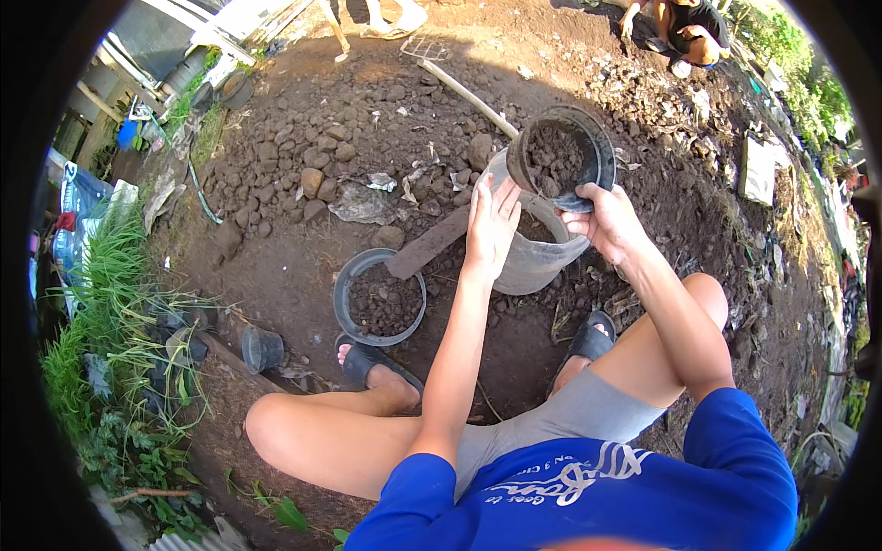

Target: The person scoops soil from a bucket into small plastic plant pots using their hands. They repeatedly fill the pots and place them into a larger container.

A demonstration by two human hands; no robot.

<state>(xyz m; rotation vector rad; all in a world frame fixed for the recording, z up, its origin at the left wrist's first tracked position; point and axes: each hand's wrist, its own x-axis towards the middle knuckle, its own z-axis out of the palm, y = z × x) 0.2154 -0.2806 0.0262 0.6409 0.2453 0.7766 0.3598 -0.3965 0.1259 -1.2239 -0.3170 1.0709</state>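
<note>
My right hand [606, 220] grips the rim of a dark plastic pot [601, 148], which is tilted and part filled with soil [553, 157]. The pot is above a larger grey plastic container [534, 265] that has soil inside. Beside the pot's left side, my left hand [493, 224] is raised with its fingers extended; whether it touches the pot I cannot tell. A round grey basin [340, 303] of crumbly soil stands on the ground near my left foot. One end of a flat wooden board [427, 244] lies over the basin's rim.
A heap of stones and clods [310, 155] lies ahead on the left. A long wooden handle [468, 96] runs to a metal grid [426, 48]. An empty small pot [262, 348] lies near grass at the left. One person [699, 31] squats at the upper right; another's legs [393, 17] show at the top.
</note>
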